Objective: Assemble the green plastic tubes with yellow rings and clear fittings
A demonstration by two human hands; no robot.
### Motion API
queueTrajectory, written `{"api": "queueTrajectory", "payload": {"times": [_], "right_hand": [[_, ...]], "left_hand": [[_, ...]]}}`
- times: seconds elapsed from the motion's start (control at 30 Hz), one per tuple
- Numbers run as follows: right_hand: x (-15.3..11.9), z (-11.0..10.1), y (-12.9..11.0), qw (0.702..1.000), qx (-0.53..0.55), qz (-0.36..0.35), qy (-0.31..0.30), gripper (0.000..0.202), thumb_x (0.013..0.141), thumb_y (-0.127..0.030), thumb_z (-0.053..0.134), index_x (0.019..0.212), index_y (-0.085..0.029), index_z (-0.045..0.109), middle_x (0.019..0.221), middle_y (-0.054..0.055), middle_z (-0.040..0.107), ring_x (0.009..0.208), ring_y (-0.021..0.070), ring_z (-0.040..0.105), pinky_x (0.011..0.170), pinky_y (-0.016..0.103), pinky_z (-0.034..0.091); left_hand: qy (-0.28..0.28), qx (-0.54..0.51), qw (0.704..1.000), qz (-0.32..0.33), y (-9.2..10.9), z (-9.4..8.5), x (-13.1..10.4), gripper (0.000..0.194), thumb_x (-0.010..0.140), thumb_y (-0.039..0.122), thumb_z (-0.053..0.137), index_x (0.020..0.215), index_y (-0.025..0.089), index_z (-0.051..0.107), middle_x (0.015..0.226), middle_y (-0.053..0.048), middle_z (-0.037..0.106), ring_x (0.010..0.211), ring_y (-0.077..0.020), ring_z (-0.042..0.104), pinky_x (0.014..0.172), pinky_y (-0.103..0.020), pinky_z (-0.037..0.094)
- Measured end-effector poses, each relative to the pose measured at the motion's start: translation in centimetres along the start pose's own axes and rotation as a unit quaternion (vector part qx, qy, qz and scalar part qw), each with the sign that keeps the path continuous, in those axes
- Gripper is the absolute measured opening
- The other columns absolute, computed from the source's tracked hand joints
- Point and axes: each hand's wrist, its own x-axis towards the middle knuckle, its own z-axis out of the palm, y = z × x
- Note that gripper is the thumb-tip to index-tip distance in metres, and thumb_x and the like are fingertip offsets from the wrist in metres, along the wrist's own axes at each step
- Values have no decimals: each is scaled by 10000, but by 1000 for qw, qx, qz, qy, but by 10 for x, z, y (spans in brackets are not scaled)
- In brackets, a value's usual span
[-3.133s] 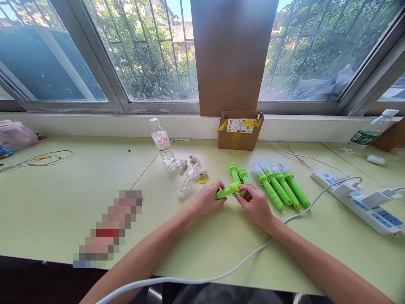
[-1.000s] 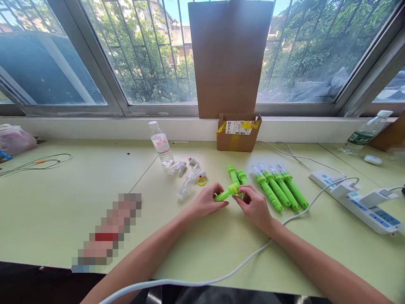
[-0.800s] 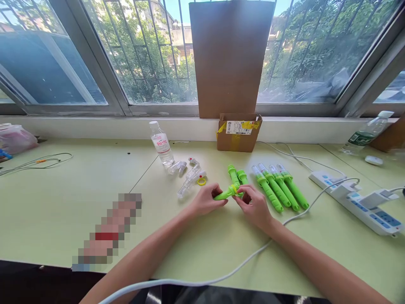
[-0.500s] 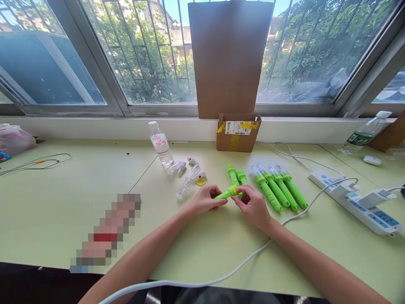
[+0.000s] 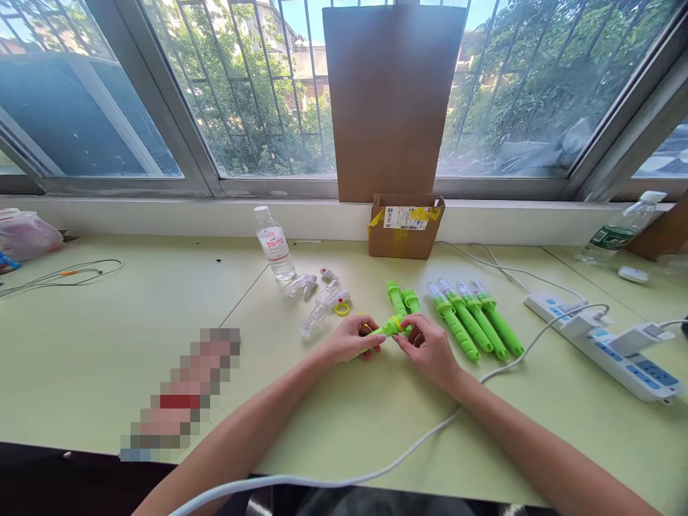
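Between my hands is a green ribbed plastic tube (image 5: 385, 329), held just above the table. My left hand (image 5: 349, 340) is closed around its lower part, thumb along the near side. At the tube's wider right end sits a yellow ring (image 5: 398, 324). My right hand (image 5: 431, 350) pinches that ring with thumb and forefinger. Just behind lie two green tubes without clear caps (image 5: 395, 295), partly hidden by my fingers. A loose yellow ring (image 5: 342, 309) rests beside several clear plastic pieces with red dots (image 5: 325, 301), left of the tubes.
Several green tubes with clear tops (image 5: 466, 319) lie side by side at the right. A water bottle (image 5: 274, 247), an open cardboard box (image 5: 400, 240) and a power strip (image 5: 607, 344) stand around. A white cable (image 5: 408, 453) crosses the table in front of my right forearm.
My left hand has re-gripped the tube, its thumb now further along towards the ring end. The right hand stays at the yellow ring. The view has shifted very slightly.
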Motion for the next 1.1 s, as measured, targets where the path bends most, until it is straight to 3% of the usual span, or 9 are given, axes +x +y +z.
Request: {"api": "queueTrajectory", "payload": {"times": [0.4,0.77,1.1], "right_hand": [[0,0,0,1000,6,-2,-8,150,821,-321,609,885,-201,547,860,34,585,532,112,556,469,245,468],[-1,0,-2,1000,16,-6,-1,154,830,-339,604,870,-198,557,871,39,588,519,106,547,474,247,466],[-3,1,-3,999,-10,-32,38,126,868,-330,558,858,-205,552,901,52,591,498,100,513,486,260,461]], "left_hand": [[-41,8,999,-13,-2,-5,2,418,769,571,574,828,158,543,683,-39,673,489,-105,587,454,-205,429],[-68,-7,997,-43,8,-9,-3,458,754,621,556,834,171,528,688,-33,673,497,-108,591,471,-206,448],[2,53,999,9,4,-1,-2,393,777,544,570,907,179,503,607,41,549,443,-66,500,422,-178,406]]}}
